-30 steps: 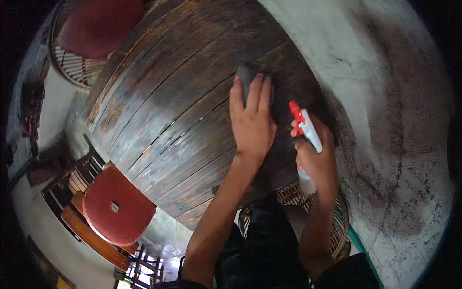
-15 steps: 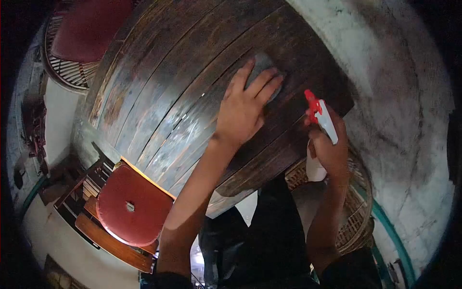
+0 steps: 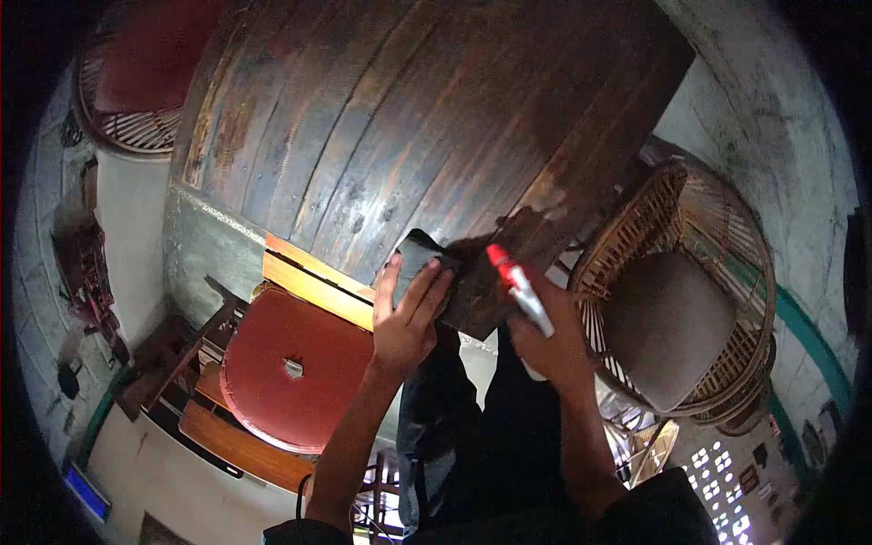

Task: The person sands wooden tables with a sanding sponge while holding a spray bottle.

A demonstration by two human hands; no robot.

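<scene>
My left hand [image 3: 406,318] presses a dark grey cloth [image 3: 422,252] onto the near edge of the wooden table [image 3: 409,118]. Its fingers lie spread over the cloth. Wrapped round a spray bottle [image 3: 527,295], my right hand [image 3: 549,341] is just off the table's near right corner. The bottle's head is red and white and tilts up to the left; most of its body is hidden by the hand. Dark plank boards with seams and a shiny wet-looking patch make up the tabletop.
A chair with a red round seat [image 3: 291,368] stands at the near left, another red-seated chair [image 3: 150,64] at the far left. To the right is a wicker chair [image 3: 672,318] with a grey cushion. A pale wall [image 3: 772,109] runs beyond the table.
My left hand has drawn the cloth from the table's middle toward the near edge. The spray bottle in my right hand has moved left and nearer. My view has shifted, showing more of the wicker chair.
</scene>
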